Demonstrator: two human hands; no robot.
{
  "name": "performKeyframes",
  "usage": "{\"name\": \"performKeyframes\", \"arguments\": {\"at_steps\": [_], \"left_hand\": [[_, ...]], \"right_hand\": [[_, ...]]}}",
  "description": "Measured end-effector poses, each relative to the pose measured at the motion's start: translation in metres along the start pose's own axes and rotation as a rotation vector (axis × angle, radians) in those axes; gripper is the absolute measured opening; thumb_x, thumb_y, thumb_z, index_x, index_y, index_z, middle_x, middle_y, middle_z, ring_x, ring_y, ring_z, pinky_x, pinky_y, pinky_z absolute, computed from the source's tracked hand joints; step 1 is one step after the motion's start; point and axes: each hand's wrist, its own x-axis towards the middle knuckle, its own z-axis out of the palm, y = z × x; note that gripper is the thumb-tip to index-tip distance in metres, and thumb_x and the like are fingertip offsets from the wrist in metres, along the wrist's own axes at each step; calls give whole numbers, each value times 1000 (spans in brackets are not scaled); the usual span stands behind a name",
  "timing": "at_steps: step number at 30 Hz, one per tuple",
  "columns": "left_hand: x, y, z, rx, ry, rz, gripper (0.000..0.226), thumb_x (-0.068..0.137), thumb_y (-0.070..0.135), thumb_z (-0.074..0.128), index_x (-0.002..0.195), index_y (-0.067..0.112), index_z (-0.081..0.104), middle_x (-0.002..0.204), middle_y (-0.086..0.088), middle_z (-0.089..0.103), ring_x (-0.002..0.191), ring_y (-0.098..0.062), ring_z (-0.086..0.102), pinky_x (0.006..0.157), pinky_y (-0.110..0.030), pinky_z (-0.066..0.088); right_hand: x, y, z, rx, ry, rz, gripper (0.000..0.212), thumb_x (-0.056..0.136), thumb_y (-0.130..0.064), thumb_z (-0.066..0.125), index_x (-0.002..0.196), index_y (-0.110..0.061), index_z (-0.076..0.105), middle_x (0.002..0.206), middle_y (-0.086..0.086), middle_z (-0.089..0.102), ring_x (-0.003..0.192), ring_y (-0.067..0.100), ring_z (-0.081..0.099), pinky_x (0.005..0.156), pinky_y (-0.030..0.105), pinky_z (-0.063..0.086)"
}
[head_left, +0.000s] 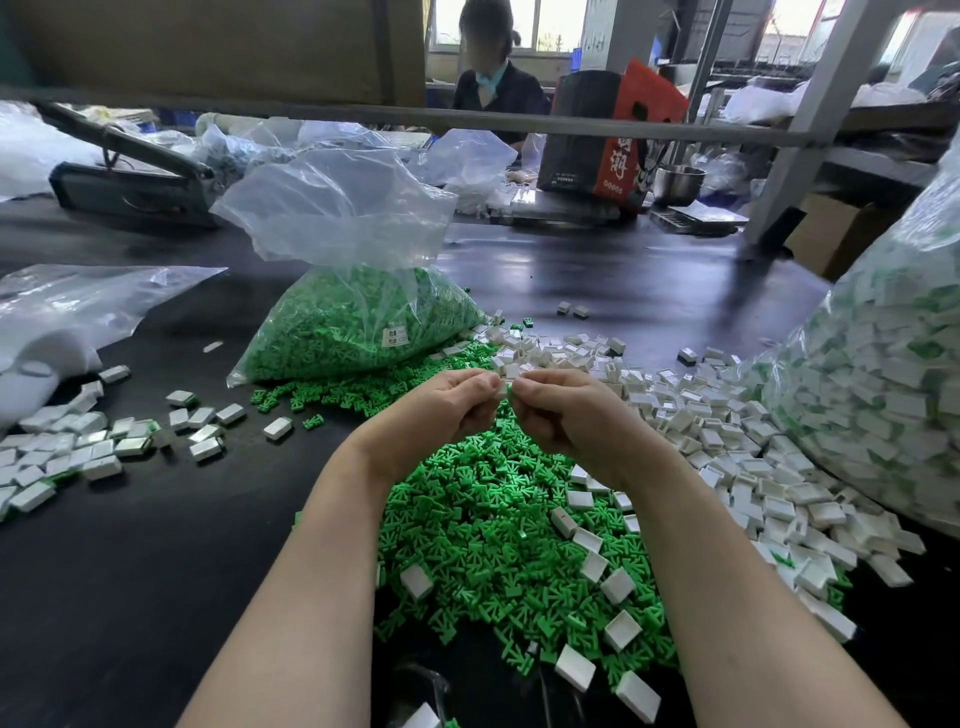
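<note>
1. From where I stand, both hands meet over the middle of the table. The left hand and the right hand each pinch the same small white shell with curled fingertips. They hold it in the air just past the twelve o'clock edge of the green clip heap. Fingers cover most of it, so I cannot tell whether a clip already sits inside.
2. The thumbs hide the slot. A clip pushed in crooked could jam or bend.
3. The shell is tiny and gripped only at its ends. A hard squeeze could pop it loose, and it would probably drop into the heap at six o'clock, where stray white shells already lie.
4. The loose shells at three o'clock run into the green heap, while the pieces at nine o'clock lie well apart. A careless toss could mix the two lots.
5. Both forearms hang over the heap, so a sideways sweep might push clips off the near edge.
6. The clip bag at eleven o'clock could spill more if nudged.
</note>
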Motion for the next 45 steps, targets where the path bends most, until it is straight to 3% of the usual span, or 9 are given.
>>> {"name": "performKeyframes", "arguments": {"at_steps": [6,12,20,26,30,35,41,45], "left_hand": [[2,-4,3,20,-14,-5,37,105,18,35,68,18,40,59,7,34,48,-2,29,46,-13,28],[6,-10,4,28,38,2,33,106,19,35,74,16,46,54,14,43,47,-1,34,46,-12,30],[10,-14,3,-11,131,13,26,105,20,35,87,11,51,66,5,46,51,2,41,51,-9,37],[12,-13,4,2,186,28,27,105,20,37,86,12,53,68,5,47,58,-1,44,62,-14,41],[10,-14,3,66,163,25,26,105,20,36,86,12,51,71,0,44,64,-9,39,72,-30,37],[6,-15,0,40,73,-4,33,105,17,36,74,19,46,57,13,41,50,0,34,50,-13,31],[4,-18,-2,-30,-40,-35,36,106,19,34,70,18,40,57,9,35,50,-6,26,49,-22,20],[4,-21,-1,-81,-76,-62,37,105,19,33,69,16,38,55,7,34,48,-6,25,47,-22,18]], "right_hand": [[-1,2,-4,25,-24,11,28,103,-18,45,77,-10,53,57,-1,37,49,10,27,43,17,23],[3,4,0,39,82,-13,26,101,-13,46,77,-11,54,62,2,39,50,9,28,45,19,22],[9,2,12,78,237,-39,30,101,-14,47,72,-11,55,44,-10,43,39,4,31,39,16,25],[12,3,19,124,278,-110,30,101,-10,47,74,-13,58,47,-14,51,39,-2,41,42,9,32],[11,6,17,11,217,-108,32,102,-10,47,71,-15,56,47,-15,47,41,-3,39,43,10,32],[7,13,6,81,58,-39,29,101,-12,45,73,-14,51,55,-5,39,46,7,29,42,17,24],[6,19,1,160,-49,5,25,100,-12,45,77,-14,51,61,-1,35,48,8,24,43,19,18],[5,23,-2,163,-89,17,12,100,-14,46,92,-8,51,61,-3,36,48,7,25,45,20,19]]}}
